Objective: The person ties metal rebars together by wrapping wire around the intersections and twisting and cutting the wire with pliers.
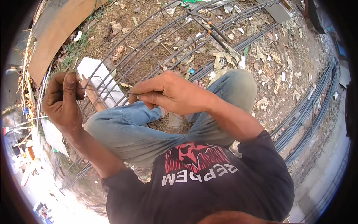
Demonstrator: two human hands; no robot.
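My right hand [169, 93] is closed in a pinch above my bent knees, with the end of a thin dark wire [135, 94] showing at its fingertips. At the left, my left hand [63, 99] is raised with its fingers curled in and the thumb upright; whatever it holds, if anything, is too small to make out. In front of both hands lies a cage of steel rebar [143, 43], its long bars crossed by square stirrups. Resting across the cage's far part are pincers [209, 31] with dark handles and orange bands.
A white board [97, 76] and a wooden piece [93, 95] lie under the cage's near end. Bundled steel rods [311, 112] run along the right. A brown sheet [59, 33] stands at upper left. Dry leaves and scraps litter the dirt ground [270, 78].
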